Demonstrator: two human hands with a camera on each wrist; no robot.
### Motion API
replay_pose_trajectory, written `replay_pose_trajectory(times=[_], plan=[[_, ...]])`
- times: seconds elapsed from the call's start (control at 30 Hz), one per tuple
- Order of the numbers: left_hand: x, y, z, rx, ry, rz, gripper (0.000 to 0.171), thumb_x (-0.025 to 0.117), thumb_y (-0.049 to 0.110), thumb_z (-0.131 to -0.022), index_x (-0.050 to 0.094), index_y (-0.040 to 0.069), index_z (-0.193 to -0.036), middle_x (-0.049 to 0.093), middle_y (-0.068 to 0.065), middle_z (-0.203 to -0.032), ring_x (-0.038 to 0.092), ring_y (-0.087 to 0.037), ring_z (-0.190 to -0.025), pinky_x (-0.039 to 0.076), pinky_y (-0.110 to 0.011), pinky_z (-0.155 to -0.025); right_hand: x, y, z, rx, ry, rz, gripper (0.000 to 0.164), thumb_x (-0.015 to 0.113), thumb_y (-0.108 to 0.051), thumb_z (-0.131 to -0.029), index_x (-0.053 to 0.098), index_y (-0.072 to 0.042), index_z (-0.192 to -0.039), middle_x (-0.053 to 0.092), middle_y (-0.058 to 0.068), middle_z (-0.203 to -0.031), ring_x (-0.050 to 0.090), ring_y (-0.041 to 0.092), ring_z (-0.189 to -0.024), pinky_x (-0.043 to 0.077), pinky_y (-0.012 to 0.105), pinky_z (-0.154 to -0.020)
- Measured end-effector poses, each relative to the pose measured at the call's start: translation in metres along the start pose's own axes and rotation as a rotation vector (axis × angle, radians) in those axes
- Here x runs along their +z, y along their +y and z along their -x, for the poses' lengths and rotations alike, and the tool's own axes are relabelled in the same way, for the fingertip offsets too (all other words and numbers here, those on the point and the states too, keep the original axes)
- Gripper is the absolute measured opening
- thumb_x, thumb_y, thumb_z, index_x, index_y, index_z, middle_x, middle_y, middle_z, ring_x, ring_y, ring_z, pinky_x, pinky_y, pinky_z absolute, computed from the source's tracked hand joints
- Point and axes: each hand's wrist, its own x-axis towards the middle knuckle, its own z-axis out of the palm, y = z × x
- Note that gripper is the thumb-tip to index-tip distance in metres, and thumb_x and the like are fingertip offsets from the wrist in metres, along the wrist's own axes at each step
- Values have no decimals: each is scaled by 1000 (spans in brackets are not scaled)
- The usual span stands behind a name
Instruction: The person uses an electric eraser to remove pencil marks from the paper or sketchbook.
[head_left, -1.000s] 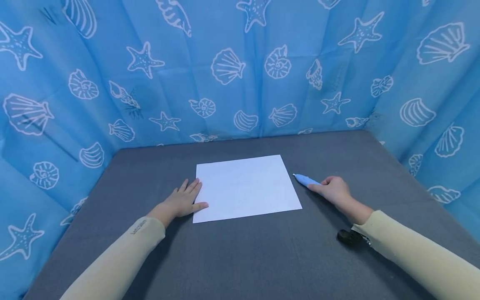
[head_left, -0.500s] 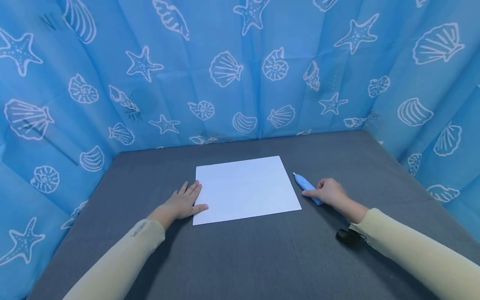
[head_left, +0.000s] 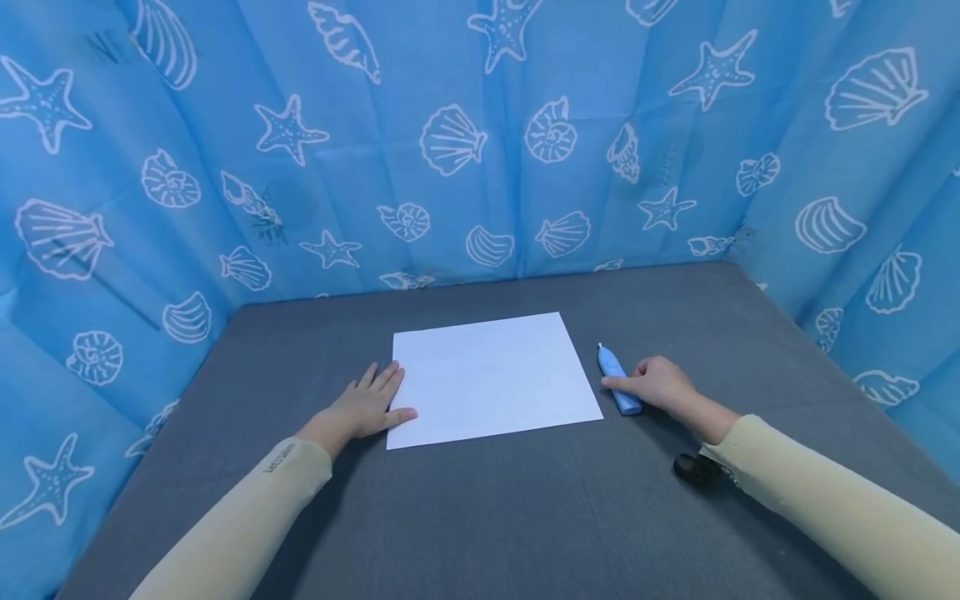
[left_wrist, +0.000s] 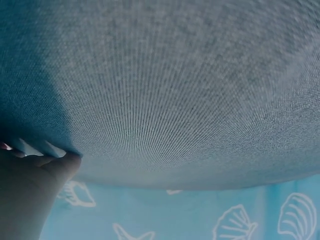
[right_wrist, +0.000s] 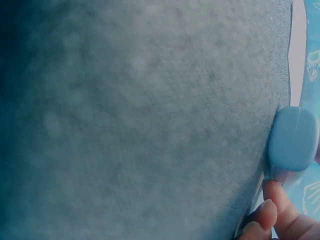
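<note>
A blue electric eraser [head_left: 613, 367] with a small white tip lies on the table right of a white sheet of paper [head_left: 495, 375], its tip pointing to the far side. My right hand [head_left: 660, 385] holds it from the right, thumb across its body and the other fingers curled on the far side. In the right wrist view, the rounded end of the electric eraser [right_wrist: 294, 139] faces the camera, with fingertips [right_wrist: 270, 207] close below it. Spread flat, my left hand [head_left: 366, 404] rests on the paper's left edge, thumb on the sheet.
A dark grey cloth covers the table [head_left: 480, 517]. Blue curtains [head_left: 480, 150] with white shells and starfish enclose the back and both sides. A small black object [head_left: 696, 469] sits under the right sleeve [head_left: 817, 500].
The electric eraser has turned from pointing left to pointing away, and its tip has shifted slightly right. My right hand has moved its thumb across the body. My left hand stays on the paper.
</note>
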Motion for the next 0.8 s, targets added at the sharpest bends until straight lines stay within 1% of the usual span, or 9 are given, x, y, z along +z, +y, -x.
replay_pose_trajectory(times=[0.23,0.37,0.47,0.67,0.73,0.8], plan=[[-9,6,2,-31,-30,15,88,46,58,-97,12,2,-155,8,-17,-161,2,-46,-145,11,-64,-111,1,-3,1,1,-10,29,48,64,-49,-88,43,-15,-62,36,-4,-57,35,11,-53,30,25,-51],[-9,7,1,-39,-41,23,89,46,60,-95,13,3,-155,8,-17,-161,2,-45,-145,11,-64,-111,0,-4,1,2,-14,36,47,64,-49,-88,43,-15,-63,37,-4,-58,36,11,-54,30,26,-52],[-9,6,0,-37,-35,37,90,47,60,-95,13,3,-155,8,-17,-161,1,-45,-145,11,-64,-111,-1,-4,0,-4,-14,33,47,64,-49,-88,44,-15,-63,37,-4,-58,37,11,-54,30,26,-52],[-8,6,0,-38,-19,61,90,50,58,-95,14,3,-155,8,-18,-161,1,-46,-145,11,-64,-111,-2,-4,0,-14,-20,4,48,65,-49,-88,43,-14,-62,36,-3,-57,36,11,-53,30,26,-52],[-9,7,0,-47,-19,76,90,51,58,-94,15,3,-155,6,-20,-161,1,-46,-144,11,-63,-111,-3,-4,1,-1,-29,-20,48,65,-48,-88,44,-13,-64,38,-2,-59,38,12,-55,32,26,-52],[-10,8,0,-58,-18,98,90,53,57,-94,16,3,-155,4,-21,-161,1,-46,-145,11,-64,-111,-7,-6,2,25,-44,-50,47,64,-47,-89,46,-9,-69,43,1,-62,42,15,-58,35,27,-53]])
